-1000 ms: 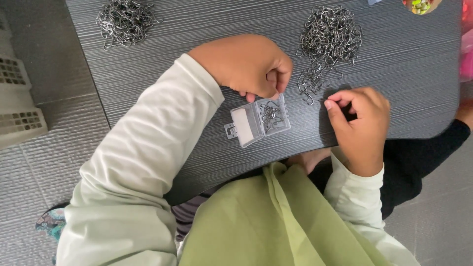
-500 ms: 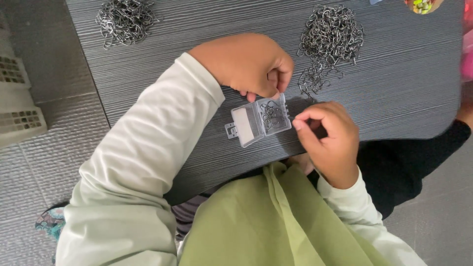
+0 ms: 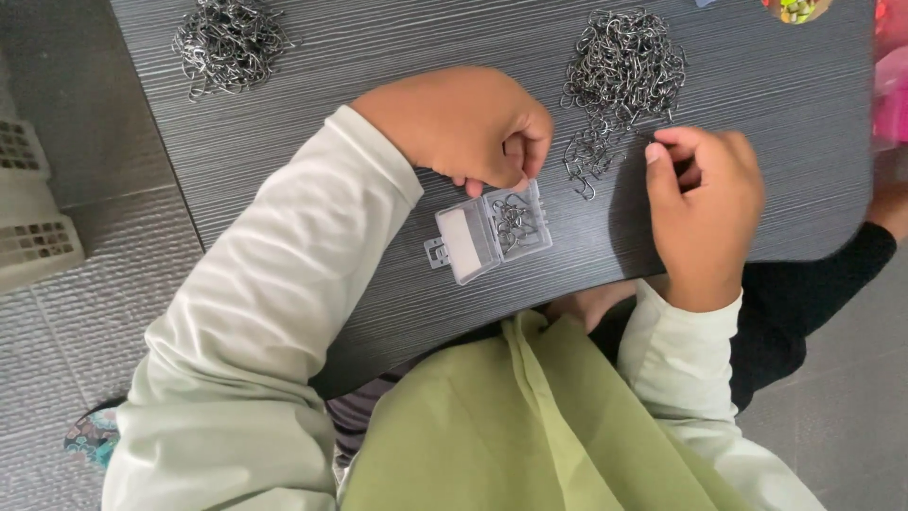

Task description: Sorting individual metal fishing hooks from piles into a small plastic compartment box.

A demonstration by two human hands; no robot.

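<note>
Left hand point(image 3: 463, 128) curled over the far edge of the clear box point(image 3: 492, 230), fingertips pinching its rim; box rests open on the table point(image 3: 378, 57) near the near edge, roughly centre, with a few hooks inside. Right hand point(image 3: 705, 213) lies just right of the box, fingers bent, thumb against forefinger (whether anything is pinched between them cannot be told). It sits at the near end of the large hook pile point(image 3: 619, 71) toward the far right. Second pile point(image 3: 227, 38) at far left corner. White crate point(image 3: 33, 222) on floor, left.
</note>
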